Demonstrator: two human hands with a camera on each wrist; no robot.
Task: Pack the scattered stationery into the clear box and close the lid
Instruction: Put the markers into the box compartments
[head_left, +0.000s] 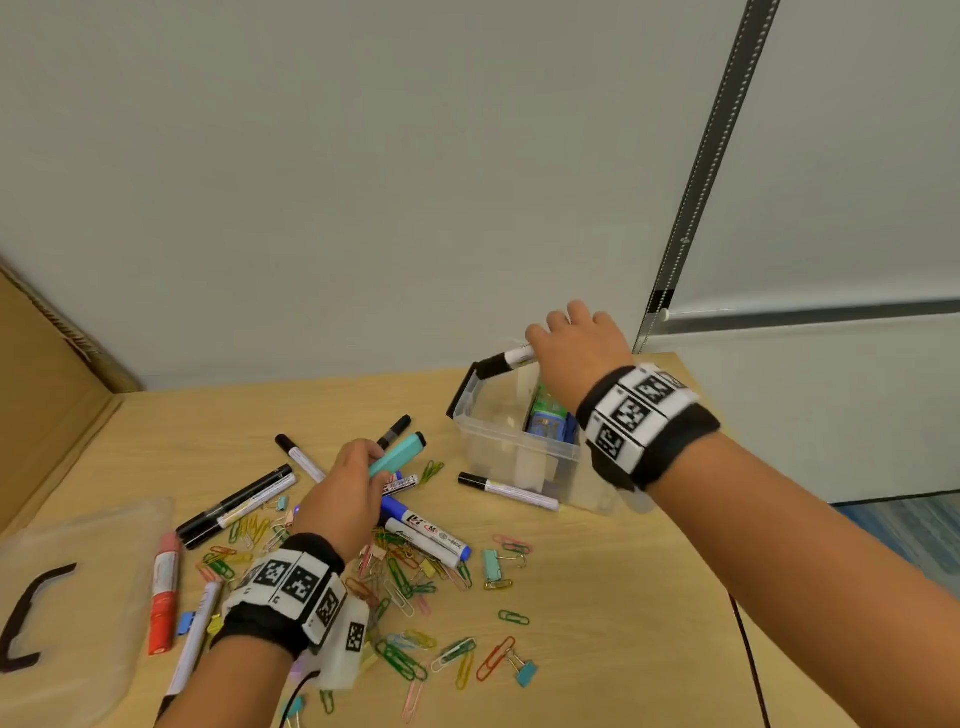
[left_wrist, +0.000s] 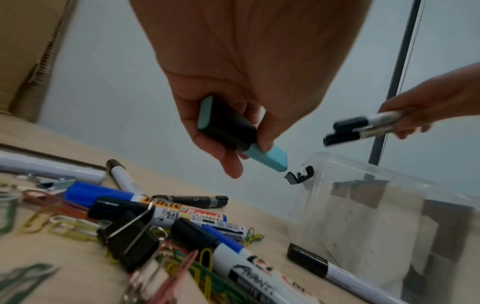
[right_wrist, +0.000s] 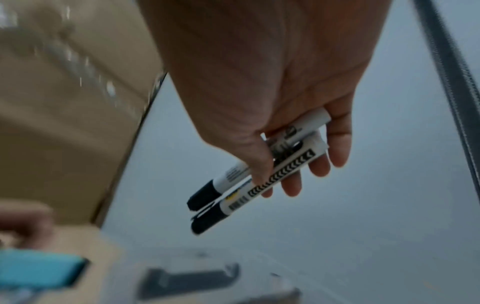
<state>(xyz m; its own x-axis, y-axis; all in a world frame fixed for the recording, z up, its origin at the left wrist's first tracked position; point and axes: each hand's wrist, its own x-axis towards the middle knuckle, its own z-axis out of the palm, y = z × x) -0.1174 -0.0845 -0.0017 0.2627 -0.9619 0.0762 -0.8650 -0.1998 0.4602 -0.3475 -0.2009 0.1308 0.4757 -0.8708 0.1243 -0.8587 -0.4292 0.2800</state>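
The clear box (head_left: 498, 439) stands open at the back right of the table, with a few items inside. My right hand (head_left: 571, 348) hovers over its far edge and grips two white markers with black caps (right_wrist: 257, 174), also seen as markers (left_wrist: 361, 129) in the left wrist view. My left hand (head_left: 353, 483) is above the pile of pens and grips a teal highlighter with a black cap (head_left: 397, 454), the highlighter (left_wrist: 233, 131) pointing toward the box (left_wrist: 376, 216). More markers (head_left: 426, 532) and many coloured paper clips (head_left: 400, 577) lie scattered on the table.
The clear lid (head_left: 78, 587) with a black latch lies at the front left. A red marker (head_left: 165, 597) lies beside it. A white marker (head_left: 511, 491) rests against the box's front. Cardboard (head_left: 47, 395) leans along the left side; the wall is close behind.
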